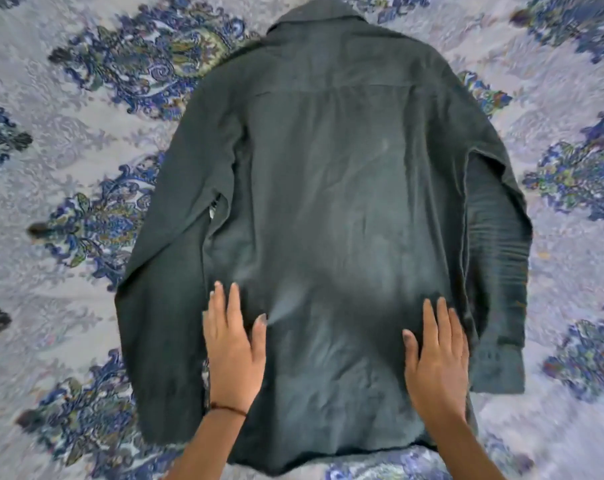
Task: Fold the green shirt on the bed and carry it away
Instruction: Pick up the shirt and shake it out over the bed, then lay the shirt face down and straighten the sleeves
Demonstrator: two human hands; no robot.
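Spread flat, back side up, across the middle of the bed [51,209] — the green shirt [328,202], collar toward the far edge, hem toward the near edge. Both sleeves laid down along the body, cuffs near the hem. Pressed palm-down on the lower back panel, fingers extended and gripping nothing — left hand [233,351] by the left side seam, right hand [437,362] by the right. Thin thread band [229,408] on the left wrist. Patterned blue-and-white bedcover underneath.

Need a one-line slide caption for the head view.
Left hand and right hand flat on green shirt on patterned bedspread.
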